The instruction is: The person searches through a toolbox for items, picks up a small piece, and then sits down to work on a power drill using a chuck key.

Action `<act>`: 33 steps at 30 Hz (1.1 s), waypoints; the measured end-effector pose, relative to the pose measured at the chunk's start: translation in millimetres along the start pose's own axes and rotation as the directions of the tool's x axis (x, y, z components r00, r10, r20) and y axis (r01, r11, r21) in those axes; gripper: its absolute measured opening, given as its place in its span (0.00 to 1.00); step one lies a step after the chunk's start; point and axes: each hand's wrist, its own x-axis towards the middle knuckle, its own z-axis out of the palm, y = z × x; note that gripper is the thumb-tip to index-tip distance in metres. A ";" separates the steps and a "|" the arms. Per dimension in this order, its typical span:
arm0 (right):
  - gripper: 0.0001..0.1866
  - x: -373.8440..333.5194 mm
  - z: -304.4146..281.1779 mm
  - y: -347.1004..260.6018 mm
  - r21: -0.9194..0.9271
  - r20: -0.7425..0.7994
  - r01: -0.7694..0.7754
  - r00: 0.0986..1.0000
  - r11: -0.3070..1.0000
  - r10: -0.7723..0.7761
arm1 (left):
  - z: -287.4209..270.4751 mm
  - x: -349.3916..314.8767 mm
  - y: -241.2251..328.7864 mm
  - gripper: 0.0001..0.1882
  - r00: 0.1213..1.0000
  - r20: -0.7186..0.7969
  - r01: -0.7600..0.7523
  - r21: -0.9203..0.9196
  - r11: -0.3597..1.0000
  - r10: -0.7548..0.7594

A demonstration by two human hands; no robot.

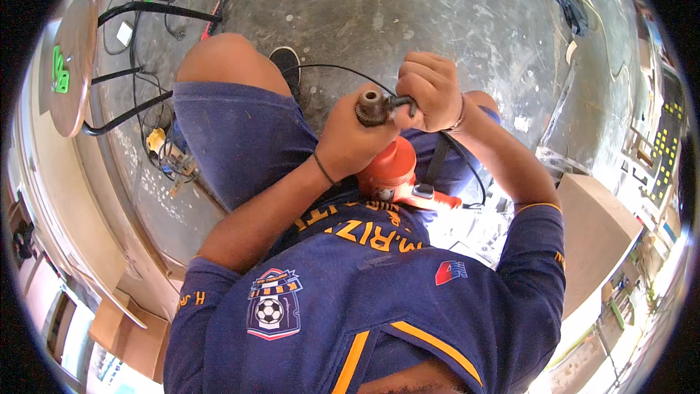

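The orange-red plastic power drill point(392, 164) sits in the seated person's lap, just below both hands, its ridged metal chuck point(372, 109) pointing up between them. The left hand point(350, 131) is closed around the drill's front end, fingers curled about the chuck. The right hand point(430, 91), folded into a fist just beside it, grips a dark metal chuck key point(401, 103) whose end meets the chuck's side. A thin black cable point(339, 68) loops behind the hands.

As for writing, the navy cloth shirt point(437, 314) carries bold orange-yellow lettering near the drill and smaller lettering on its sleeves. On its chest sit a shield-shaped crest point(273, 305) with a black-and-white football and a small red-and-blue emblem point(450, 272). Any label on the drill is too small to tell.
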 end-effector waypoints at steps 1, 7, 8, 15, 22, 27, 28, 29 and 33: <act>0.26 -5.9 5.7 -4.8 0.015 -0.004 -0.072 0.997 0.997 0.072 | 0.7 -1.0 -0.3 0.06 1.000 -0.013 -0.015 0.017 1.000 0.015; 0.25 -8.7 -11.0 -20.8 0.047 0.067 -0.180 0.982 0.983 0.177 | -2.6 4.1 9.9 0.08 0.998 -0.012 -0.063 0.115 0.991 0.065; 0.25 -10.1 -12.5 -18.7 0.070 0.085 -0.158 0.985 0.985 0.151 | -2.8 3.9 11.2 0.08 0.998 0.008 -0.060 0.092 0.994 0.060; 0.23 -1.8 -10.4 -3.6 0.107 -0.005 0.113 0.994 0.988 -0.114 | 0.2 -3.0 12.8 0.08 0.991 0.108 -0.068 -0.053 0.996 0.073; 0.16 -11.2 6.2 -46.0 0.369 0.015 -0.419 0.895 0.829 0.445 | -3.9 -9.3 17.3 0.08 0.992 0.059 -0.112 0.080 0.991 0.107; 0.17 -6.0 1.4 -67.5 0.348 0.022 -0.575 0.795 0.741 0.606 | -1.1 -9.8 13.7 0.09 0.996 0.005 -0.091 0.017 0.996 0.091; 0.16 -2.5 -2.5 -69.0 0.333 0.051 -0.598 0.784 0.729 0.619 | -0.9 -9.7 14.5 0.09 0.996 -0.011 -0.088 0.008 0.996 0.088; 0.15 -0.4 -5.2 -70.8 0.317 0.079 -0.621 0.771 0.717 0.632 | -1.4 -9.4 15.1 0.09 0.995 -0.014 -0.097 0.019 0.995 0.097; 0.14 1.0 -9.2 -81.5 0.219 0.075 -0.693 0.714 0.686 0.697 | 0.8 -8.2 12.1 0.09 0.992 -0.039 -0.118 0.043 0.992 0.120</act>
